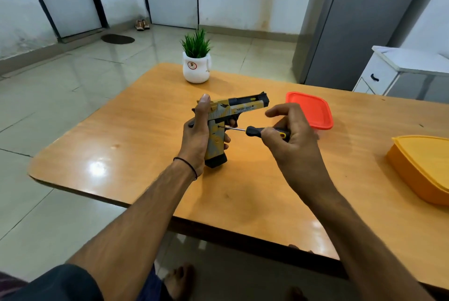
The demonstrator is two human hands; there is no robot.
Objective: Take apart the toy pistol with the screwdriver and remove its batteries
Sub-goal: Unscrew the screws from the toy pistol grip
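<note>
Near the frame's centre, above the wooden table (126, 154), the left hand (198, 137) wraps the toy pistol (233, 116) by its grip, thumb up along the slide. To its right, the right hand (291, 137) clenches the screwdriver (257, 131), tip against the grip; the handle's end is hidden by fingers.

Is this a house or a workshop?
Probably a room in a home, not a workshop: a potted plant on the wooden table, shoes by a door, and plastic food boxes beside the toy pistol.
</note>
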